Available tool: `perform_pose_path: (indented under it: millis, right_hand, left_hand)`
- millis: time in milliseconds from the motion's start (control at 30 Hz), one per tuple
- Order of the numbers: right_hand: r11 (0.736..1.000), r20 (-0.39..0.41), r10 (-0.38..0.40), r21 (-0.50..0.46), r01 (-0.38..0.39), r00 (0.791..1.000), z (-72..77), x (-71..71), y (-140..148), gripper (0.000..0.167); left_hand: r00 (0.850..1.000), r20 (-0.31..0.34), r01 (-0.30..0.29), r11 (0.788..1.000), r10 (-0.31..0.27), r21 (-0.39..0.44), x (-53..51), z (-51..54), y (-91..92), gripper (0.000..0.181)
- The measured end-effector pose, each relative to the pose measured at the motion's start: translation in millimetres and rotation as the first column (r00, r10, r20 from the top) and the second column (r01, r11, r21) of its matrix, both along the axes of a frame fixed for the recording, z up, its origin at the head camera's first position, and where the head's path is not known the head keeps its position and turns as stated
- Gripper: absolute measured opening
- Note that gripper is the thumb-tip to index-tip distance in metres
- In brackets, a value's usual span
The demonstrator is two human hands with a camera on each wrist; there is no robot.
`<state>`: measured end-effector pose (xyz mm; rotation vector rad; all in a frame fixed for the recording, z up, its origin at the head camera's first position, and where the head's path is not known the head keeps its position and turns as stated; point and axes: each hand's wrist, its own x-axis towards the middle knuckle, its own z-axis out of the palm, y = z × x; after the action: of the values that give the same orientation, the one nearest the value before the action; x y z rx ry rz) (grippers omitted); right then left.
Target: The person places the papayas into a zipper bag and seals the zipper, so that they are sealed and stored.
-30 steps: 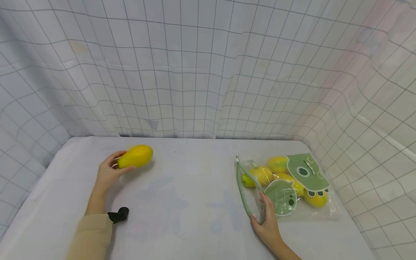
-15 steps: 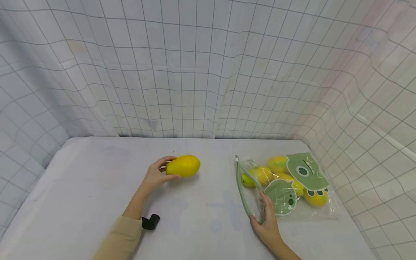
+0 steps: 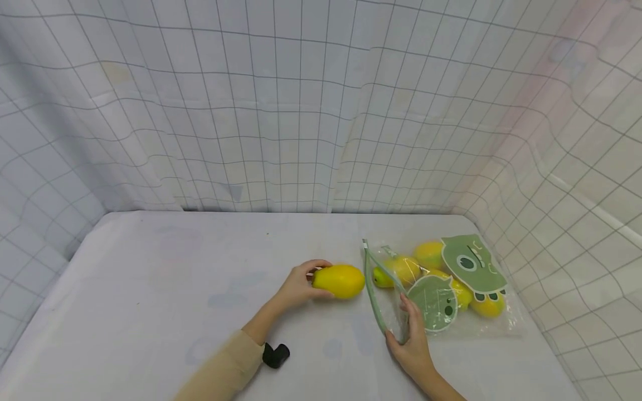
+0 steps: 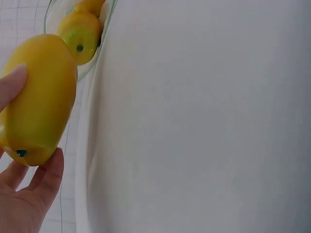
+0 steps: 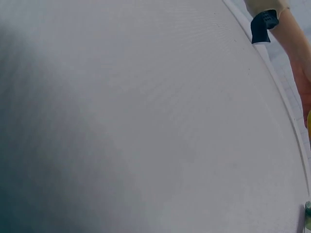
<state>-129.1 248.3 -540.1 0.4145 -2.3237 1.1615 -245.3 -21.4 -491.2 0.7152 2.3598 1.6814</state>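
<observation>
In the head view my left hand [image 3: 299, 285] grips a yellow papaya [image 3: 342, 281] by its narrow end, thumb on the near side and fingers on the far side. The papaya's broad end lies just left of the mouth of a clear zip bag [image 3: 383, 326]. In the left wrist view its green-tinged end with a dark stem spot faces me, above the fingertips of the left hand [image 4: 24, 204]. My right hand [image 3: 413, 348] holds the bag's green-edged mouth, which gapes to the left. Several yellow fruits [image 3: 405, 270] lie inside, partly hidden by green cartoon prints [image 3: 435, 303].
A white cloth covers the table [image 3: 165, 295]. Grid-patterned curtains [image 3: 301, 111] hang behind and at both sides. A black piece [image 3: 276, 355] sits at my left cuff. The right wrist view shows mostly pale cloth, with the left forearm [image 5: 294, 39] at its upper right.
My left hand has carried the papaya from the table's far left, rightward and nearer to me, up to the bag mouth. The right hand and the bag have stayed almost still.
</observation>
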Motion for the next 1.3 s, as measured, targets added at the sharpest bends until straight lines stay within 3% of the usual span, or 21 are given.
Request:
perform_pose_path:
  millis: [167, 400, 700, 867, 1300]
  right_hand:
    - [1.0, 0.001, -0.014, 0.02, 0.014, 1.0, 0.9, 0.0, -0.2, 0.089]
    - [1.0, 0.008, -0.012, 0.011, 0.012, 1.0, 1.4, 0.5, -0.7, 0.089]
    - [1.0, -0.005, 0.0, 0.009, 0.0, 1.0, 1.6, 0.3, 0.0, 0.088]
    - [1.0, -0.015, -0.002, 0.011, 0.002, 1.0, 0.6, -0.5, 0.6, 0.087]
    - [0.999, -0.006, -0.027, 0.043, 0.027, 1.0, 3.2, 0.6, -0.7, 0.09]
  left_hand:
    - [0.999, -0.004, 0.036, 0.999, -0.036, 0.003, 0.5, -3.8, 18.5, 0.054]
    - [0.999, -0.005, 0.043, 0.999, -0.043, -0.03, -2.0, -7.3, 34.9, 0.055]
    - [0.999, 0.009, 0.046, 0.997, -0.046, -0.059, -7.9, -7.6, 47.3, 0.055]
    - [0.997, -0.021, 0.073, 0.996, -0.074, -0.048, -8.9, -8.4, 53.3, 0.055]
    - [0.988, -0.02, 0.151, 0.987, -0.152, -0.046, -4.9, -9.0, 71.4, 0.058]
